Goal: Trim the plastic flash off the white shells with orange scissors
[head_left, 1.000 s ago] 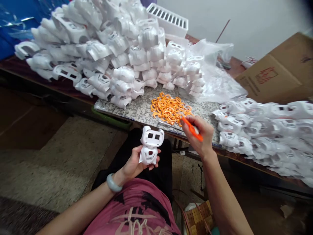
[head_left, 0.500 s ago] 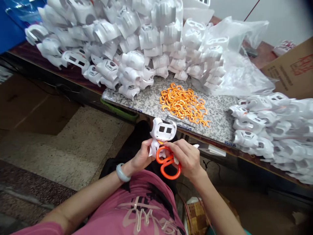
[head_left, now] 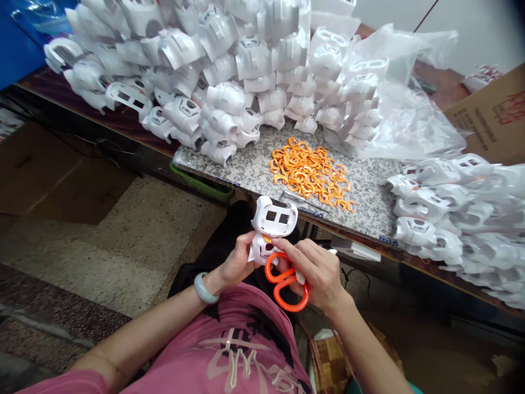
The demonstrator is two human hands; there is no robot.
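"With noon at the top of the view, what's taking up the most room?"

"A table (head_left: 39, 82) is running from ten o'clock to four. A big heap of white shells (head_left: 184, 49) is covering it at eleven, and a smaller heap (head_left: 467, 208) is sitting at three."

"And after those?"

"A speckled slab (head_left: 369, 191) is showing between the two heaps. A cardboard box (head_left: 488, 117) is standing at two, with a clear plastic bag (head_left: 414, 120) lying near it."

"Anything on the slab?"

"A pile of curved orange pieces (head_left: 307, 169) is lying there, just off centre toward two."

"What are the hands doing?"

"The left hand (head_left: 240, 262), at seven, is pinching one white shell (head_left: 276, 225) between thumb and fingers. The right hand (head_left: 318, 271), at five, is curling around orange scissors (head_left: 283, 280), and its index fingertip is touching the shell. The blades are mostly hiding."

"Where's that shell?"

"It's hovering just below centre, toward five, by the table's near edge. A single orange piece (head_left: 266, 239) is sitting at its narrow middle, beside that fingertip."
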